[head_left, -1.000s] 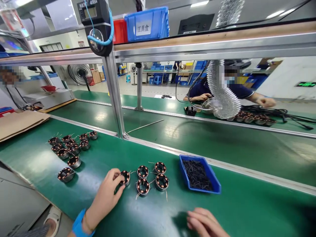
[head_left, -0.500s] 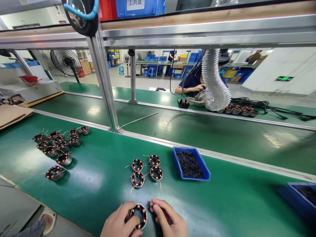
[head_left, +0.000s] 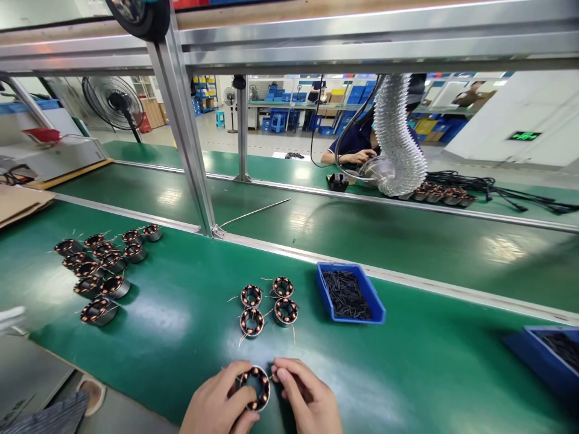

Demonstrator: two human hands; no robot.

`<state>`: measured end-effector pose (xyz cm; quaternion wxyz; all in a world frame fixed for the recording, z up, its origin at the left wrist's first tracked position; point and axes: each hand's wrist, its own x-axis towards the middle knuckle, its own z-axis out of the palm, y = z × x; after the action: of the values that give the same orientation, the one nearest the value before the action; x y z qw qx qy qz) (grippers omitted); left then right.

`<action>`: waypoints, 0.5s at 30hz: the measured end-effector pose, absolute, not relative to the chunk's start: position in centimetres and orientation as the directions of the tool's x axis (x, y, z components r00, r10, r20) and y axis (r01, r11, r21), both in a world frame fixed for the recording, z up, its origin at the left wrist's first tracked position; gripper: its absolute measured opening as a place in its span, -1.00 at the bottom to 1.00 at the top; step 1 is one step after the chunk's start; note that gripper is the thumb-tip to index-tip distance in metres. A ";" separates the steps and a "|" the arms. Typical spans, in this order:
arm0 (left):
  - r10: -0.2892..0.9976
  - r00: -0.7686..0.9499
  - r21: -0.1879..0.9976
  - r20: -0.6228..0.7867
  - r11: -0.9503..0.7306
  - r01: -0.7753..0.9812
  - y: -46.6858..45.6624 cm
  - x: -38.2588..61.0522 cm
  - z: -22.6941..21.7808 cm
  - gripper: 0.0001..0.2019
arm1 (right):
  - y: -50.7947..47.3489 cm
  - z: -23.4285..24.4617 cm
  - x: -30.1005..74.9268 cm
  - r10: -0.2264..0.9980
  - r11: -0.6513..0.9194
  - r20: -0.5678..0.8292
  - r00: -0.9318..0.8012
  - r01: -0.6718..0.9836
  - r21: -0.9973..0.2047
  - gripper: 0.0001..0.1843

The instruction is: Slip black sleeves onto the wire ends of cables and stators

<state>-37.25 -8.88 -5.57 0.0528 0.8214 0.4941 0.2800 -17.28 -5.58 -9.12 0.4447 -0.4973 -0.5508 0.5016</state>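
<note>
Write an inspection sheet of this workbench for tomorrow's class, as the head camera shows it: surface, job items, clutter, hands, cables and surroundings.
Surface: green bench mat, edged by an aluminium rail.
Job's things: a copper-wound stator between the hands; four stators just ahead; about a dozen stators grouped to the left.
Clutter: a blue tray of dark pin-like pieces; a second blue tray at the right edge.
Hands: left hand and right hand hold the stator from either side.
Cables: a black cable bundle on the far bench.
Surroundings: a co-worker across the bench, beside a flexible silver duct; a pedestal fan beyond.
</note>
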 end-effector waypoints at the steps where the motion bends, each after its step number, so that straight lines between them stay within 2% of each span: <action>1: 0.841 0.354 0.365 0.408 -0.506 0.781 -8.9 -37.2 -5.5 -0.82 | -5.6 -9.2 -17.3 0.994 0.007 -0.004 -0.109 0.102 -0.995 -0.62; 10: 0.842 0.354 0.368 0.406 -0.505 0.780 -8.7 -37.1 -5.3 -0.79 | -5.5 -8.5 -17.6 0.976 0.161 0.133 -0.173 0.159 -0.974 -0.71; 15: 0.856 0.351 0.362 0.381 -0.487 0.795 -8.9 -37.2 -5.5 -0.79 | -5.6 -8.9 -17.0 0.976 0.061 0.031 -0.216 0.132 -0.989 -0.62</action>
<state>-37.23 -8.94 -5.48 0.0570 0.8198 0.5034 0.2671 -17.03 -5.60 -8.88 0.4190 -0.4650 -0.5958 0.5032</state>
